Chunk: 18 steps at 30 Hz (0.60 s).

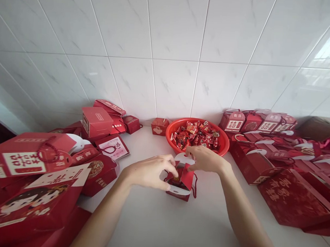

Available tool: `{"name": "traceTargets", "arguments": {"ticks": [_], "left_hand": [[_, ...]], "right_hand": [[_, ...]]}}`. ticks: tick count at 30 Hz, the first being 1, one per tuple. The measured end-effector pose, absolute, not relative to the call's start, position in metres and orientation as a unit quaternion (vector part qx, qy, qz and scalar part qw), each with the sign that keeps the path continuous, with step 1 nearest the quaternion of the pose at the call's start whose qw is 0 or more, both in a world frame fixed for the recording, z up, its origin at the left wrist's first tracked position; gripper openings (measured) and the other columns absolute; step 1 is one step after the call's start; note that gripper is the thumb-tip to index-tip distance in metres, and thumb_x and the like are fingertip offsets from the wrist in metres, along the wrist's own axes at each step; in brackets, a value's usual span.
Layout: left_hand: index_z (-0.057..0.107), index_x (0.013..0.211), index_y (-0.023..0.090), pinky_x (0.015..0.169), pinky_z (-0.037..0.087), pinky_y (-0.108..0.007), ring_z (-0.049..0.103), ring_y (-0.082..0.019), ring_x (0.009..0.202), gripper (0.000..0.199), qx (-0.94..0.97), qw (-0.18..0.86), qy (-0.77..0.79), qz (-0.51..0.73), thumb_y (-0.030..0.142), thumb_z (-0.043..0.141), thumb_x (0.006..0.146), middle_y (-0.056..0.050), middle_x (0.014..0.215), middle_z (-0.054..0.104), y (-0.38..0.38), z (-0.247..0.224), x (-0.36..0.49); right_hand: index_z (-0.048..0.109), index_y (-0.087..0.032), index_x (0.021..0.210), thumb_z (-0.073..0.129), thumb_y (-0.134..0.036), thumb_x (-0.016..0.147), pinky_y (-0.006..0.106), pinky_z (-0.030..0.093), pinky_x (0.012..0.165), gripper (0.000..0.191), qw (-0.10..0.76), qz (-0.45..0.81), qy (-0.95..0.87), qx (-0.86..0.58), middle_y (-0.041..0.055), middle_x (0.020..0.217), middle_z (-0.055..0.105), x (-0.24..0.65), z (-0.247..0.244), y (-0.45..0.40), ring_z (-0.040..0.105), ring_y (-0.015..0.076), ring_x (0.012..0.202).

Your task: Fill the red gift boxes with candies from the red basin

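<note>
A small red gift box (177, 195) stands on the white tabletop with its top flaps raised and a dark red cord on its side. Wrapped candy (175, 179) shows inside, partly hidden by flaps and fingers. My left hand (152, 171) is at the left side of the box, its thumb at the front white-lined flap and its fingers curled over the left edge. From behind and right, my right hand (204, 158) has fingers bent on the back and right flaps. Just behind is a red plastic basin (225, 143) full of wrapped candies (198, 134).
Piled red gift boxes (29, 163) crowd the left side. On the right are rows of closed red boxes (234, 123) and a larger red box (290, 198). One small red box (159, 126) sits near the white tiled wall (174, 84), left of the basin.
</note>
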<state>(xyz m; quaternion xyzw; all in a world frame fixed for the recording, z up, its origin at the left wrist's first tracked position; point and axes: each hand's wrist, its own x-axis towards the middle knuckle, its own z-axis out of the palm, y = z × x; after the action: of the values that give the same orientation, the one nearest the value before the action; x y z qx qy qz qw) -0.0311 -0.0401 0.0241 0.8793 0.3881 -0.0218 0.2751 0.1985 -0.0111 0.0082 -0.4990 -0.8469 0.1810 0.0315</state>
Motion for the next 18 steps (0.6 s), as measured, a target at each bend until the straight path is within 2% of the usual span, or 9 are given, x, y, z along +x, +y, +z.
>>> {"name": "traceTargets", "arguments": {"ticks": [3, 7, 12, 15, 18], "left_hand": [[0.074, 0.11, 0.028, 0.088, 0.045, -0.026, 0.061, -0.022, 0.109, 0.033, 0.895, 0.305, 0.323, -0.034, 0.031, 0.073, 0.078, -0.003, 0.129, 0.061, -0.036, 0.018, -0.026], [0.073, 0.105, 0.024, 0.083, 0.045, -0.026, 0.063, -0.023, 0.098, 0.035, 0.891, 0.333, 0.303, -0.056, 0.042, 0.076, 0.075, -0.003, 0.109, 0.071, -0.028, 0.009, -0.023], [0.066, 0.083, 0.02, 0.068, 0.041, -0.027, 0.061, -0.02, 0.081, 0.014, 0.86, 0.3, 0.412, -0.02, 0.034, 0.068, 0.078, -0.002, 0.089, 0.068, -0.023, 0.003, -0.02], [0.06, 0.083, 0.02, 0.065, 0.039, -0.028, 0.059, -0.023, 0.085, 0.027, 0.839, 0.257, 0.479, -0.009, 0.04, 0.075, 0.072, -0.003, 0.092, 0.064, -0.023, 0.0, -0.018], [0.058, 0.092, 0.021, 0.065, 0.039, -0.029, 0.059, -0.025, 0.088, 0.043, 0.822, 0.248, 0.512, -0.006, 0.047, 0.079, 0.066, -0.004, 0.101, 0.061, -0.022, -0.003, -0.016]], "right_hand": [[0.058, -0.018, 0.11, 0.076, -0.03, 0.077, 0.027, 0.035, 0.067, 0.039, 0.01, 0.128, -0.845, -0.519, 0.0076, 0.102, 0.068, 0.187, 0.005, -0.011, 0.064, 0.025, 0.094], [0.054, -0.018, 0.11, 0.075, -0.034, 0.08, 0.027, 0.029, 0.061, 0.04, -0.012, 0.088, -0.835, -0.543, 0.0078, 0.093, 0.067, 0.185, 0.005, -0.011, 0.064, 0.0262, 0.088], [0.058, -0.019, 0.1, 0.072, -0.027, 0.08, 0.026, 0.028, 0.06, 0.025, 0.007, 0.091, -0.841, -0.533, 0.0056, 0.091, 0.066, 0.189, 0.007, -0.01, 0.062, 0.0222, 0.084], [0.062, -0.019, 0.088, 0.071, -0.023, 0.079, 0.025, 0.03, 0.058, 0.013, 0.021, 0.168, -0.875, -0.453, 0.0021, 0.086, 0.067, 0.19, 0.01, -0.012, 0.06, 0.0169, 0.077], [0.068, -0.018, 0.088, 0.071, -0.023, 0.08, 0.024, 0.032, 0.056, 0.009, 0.0, 0.253, -0.887, -0.386, 0.0015, 0.081, 0.067, 0.188, 0.011, -0.015, 0.059, 0.0142, 0.07]]}}
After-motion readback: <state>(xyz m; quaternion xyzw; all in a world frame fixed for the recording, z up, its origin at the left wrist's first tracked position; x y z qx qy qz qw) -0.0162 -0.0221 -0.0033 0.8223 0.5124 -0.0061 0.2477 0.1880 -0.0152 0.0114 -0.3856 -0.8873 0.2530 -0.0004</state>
